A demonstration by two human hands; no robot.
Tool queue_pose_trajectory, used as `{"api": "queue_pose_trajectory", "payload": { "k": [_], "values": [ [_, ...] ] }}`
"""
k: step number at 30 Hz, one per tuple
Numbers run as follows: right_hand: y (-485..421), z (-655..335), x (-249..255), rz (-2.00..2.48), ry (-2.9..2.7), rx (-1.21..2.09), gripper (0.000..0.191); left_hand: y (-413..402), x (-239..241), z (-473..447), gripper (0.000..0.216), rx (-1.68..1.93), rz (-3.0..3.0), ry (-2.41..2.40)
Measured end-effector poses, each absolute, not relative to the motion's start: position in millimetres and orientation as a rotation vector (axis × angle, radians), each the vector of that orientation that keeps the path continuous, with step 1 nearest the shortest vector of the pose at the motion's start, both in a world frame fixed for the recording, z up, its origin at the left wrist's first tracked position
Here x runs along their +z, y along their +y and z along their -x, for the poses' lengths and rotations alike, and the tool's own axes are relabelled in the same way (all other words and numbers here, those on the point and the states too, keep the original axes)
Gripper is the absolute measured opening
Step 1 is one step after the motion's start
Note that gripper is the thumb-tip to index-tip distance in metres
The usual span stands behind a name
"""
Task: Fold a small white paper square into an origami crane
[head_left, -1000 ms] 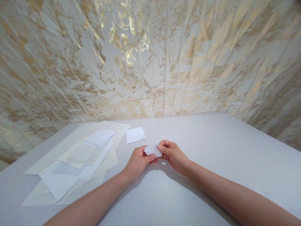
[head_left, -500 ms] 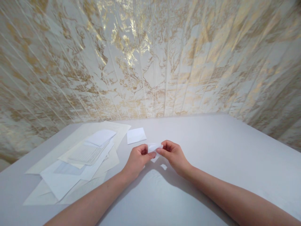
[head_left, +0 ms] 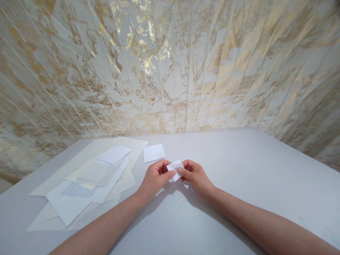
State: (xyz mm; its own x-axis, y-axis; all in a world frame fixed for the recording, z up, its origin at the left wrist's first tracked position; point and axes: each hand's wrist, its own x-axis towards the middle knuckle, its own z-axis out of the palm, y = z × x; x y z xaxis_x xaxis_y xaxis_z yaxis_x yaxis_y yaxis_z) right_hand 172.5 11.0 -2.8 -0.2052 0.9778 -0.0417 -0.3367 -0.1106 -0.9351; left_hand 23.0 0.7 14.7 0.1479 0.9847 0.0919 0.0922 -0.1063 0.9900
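Observation:
A small folded piece of white paper [head_left: 174, 166] is held just above the white table [head_left: 239, 166], pinched between both hands. My left hand [head_left: 155, 179] grips its left side with thumb and curled fingers. My right hand [head_left: 195, 175] pinches its right side, fingers closed. The hands nearly touch each other at the paper.
A small white paper rectangle [head_left: 154, 152] lies flat just beyond my left hand. A loose pile of white and cream sheets [head_left: 90, 177] covers the table's left part. A marbled gold-and-white wall [head_left: 170, 71] rises behind the table.
The hands have turned the folded paper; it now shows a flatter, squarer face. Both hands stay in about the same spot.

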Motion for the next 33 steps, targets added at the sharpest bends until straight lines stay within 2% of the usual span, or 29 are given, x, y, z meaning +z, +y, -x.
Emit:
{"api": "queue_pose_trajectory", "payload": {
  "k": [5, 7, 11, 14, 18, 21, 28, 33],
  "values": [
    [8.6, -170.4, -3.8, 0.861, -0.923, 1.711, 0.035, -1.3, 15.8, -27.1, 0.018, 1.087, -1.367, 1.095],
    [8.4, -171.0, -4.6, 0.887, -1.008, 1.668, 0.032, 0.1, 17.7, -25.7, 0.013, 1.091, -1.430, 1.195],
    [8.8, -175.0, -5.3, 0.903, -1.269, 1.183, 0.034, 2.8, 20.8, -21.5, 0.013, 1.048, -1.682, 1.387],
    [8.9, -177.7, -4.9, 0.901, -1.442, 0.975, 0.022, 2.2, 19.8, -19.5, 0.009, 1.039, -1.904, 1.425],
    [8.8, -177.9, -3.7, 0.926, -1.513, 0.971, 0.015, -0.1, 15.4, -17.3, 0.013, 1.135, -2.072, 1.437],
    [8.6, -177.8, -2.4, 0.929, -1.513, 0.955, 0.013, -1.6, 15.0, -16.0, 0.006, 1.161, -2.144, 1.396],
    [9.1, -180.2, -3.6, 0.856, -1.531, 0.975, 0.014, -3.5, 27.1, -16.8, 0.012, 1.215, -1.938, 1.271],
    [8.9, -180.7, -2.6, 0.803, -1.564, 1.042, 0.014, -1.4, 26.8, -13.8, 0.013, 1.228, -2.212, 1.192]
  ]
}}
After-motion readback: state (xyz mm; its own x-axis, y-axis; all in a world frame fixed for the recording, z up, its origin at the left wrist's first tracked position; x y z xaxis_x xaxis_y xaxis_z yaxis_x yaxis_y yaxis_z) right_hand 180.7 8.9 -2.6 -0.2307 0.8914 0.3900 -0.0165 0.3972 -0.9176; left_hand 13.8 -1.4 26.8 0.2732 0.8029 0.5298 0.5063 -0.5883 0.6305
